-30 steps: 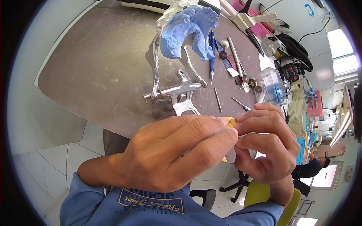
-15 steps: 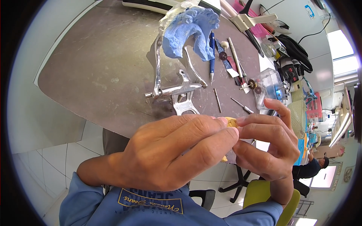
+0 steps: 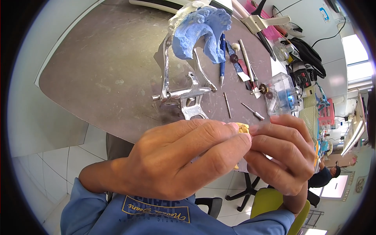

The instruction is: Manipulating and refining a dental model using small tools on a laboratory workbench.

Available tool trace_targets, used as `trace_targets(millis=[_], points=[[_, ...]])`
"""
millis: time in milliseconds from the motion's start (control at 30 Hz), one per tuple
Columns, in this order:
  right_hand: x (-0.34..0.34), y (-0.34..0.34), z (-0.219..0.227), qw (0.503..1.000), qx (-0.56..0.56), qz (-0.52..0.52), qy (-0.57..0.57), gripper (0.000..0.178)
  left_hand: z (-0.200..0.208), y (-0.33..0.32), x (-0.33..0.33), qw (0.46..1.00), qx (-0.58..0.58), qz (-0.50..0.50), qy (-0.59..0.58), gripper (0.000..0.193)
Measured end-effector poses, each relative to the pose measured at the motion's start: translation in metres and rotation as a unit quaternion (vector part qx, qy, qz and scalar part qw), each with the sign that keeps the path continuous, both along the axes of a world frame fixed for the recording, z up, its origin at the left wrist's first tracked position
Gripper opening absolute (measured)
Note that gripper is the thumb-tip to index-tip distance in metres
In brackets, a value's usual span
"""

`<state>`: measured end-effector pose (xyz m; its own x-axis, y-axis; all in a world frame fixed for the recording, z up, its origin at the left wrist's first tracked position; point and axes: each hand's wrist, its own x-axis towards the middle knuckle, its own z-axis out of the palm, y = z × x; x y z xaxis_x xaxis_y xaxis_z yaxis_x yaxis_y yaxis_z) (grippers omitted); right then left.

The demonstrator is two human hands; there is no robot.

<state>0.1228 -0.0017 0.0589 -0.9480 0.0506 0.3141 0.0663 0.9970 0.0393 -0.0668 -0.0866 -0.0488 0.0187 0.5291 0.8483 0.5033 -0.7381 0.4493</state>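
A yellow dental cast (image 3: pixel 243 127) shows only in small parts between my fingertips, above the desk's near edge. My left hand (image 3: pixel 184 156) is closed, its thumb and fingers pinching the cast from the left. Against the cast's right side press the bent fingers of my right hand (image 3: pixel 280 152), closed as well. Most of the cast is hidden behind my fingers. Beyond my hands, a metal dental articulator (image 3: pixel 184 94) stands on the desk, carrying a blue dental model (image 3: pixel 199 31) with white plaster behind it.
On the brown desk (image 3: pixel 98 78) lie a blue mechanical pencil (image 3: pixel 222 58), a thin metal bur (image 3: pixel 227 105), another small tool (image 3: pixel 252 111) and polishing discs. A clear plastic box (image 3: pixel 282 94) stands at the right. A green chair (image 3: pixel 270 205) is behind my right arm; another person sits farther off.
My right index finger, raised before, has bent down toward the cast. Both hands keep hold of the cast, and the view has shifted slightly.
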Motion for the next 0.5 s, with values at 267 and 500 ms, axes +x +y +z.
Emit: trace_targets(millis=[267,500], points=[[-0.001,0.008,-0.005,0.998,0.035,0.044,0.021,0.019,0.000,0.000,0.001,1.000,-0.003,0.006,0.000,0.042],[-0.003,0.011,-0.020,0.995,0.012,0.041,0.086,0.020,0.000,0.000,0.005,1.000,0.006,0.016,-0.003,0.042]])
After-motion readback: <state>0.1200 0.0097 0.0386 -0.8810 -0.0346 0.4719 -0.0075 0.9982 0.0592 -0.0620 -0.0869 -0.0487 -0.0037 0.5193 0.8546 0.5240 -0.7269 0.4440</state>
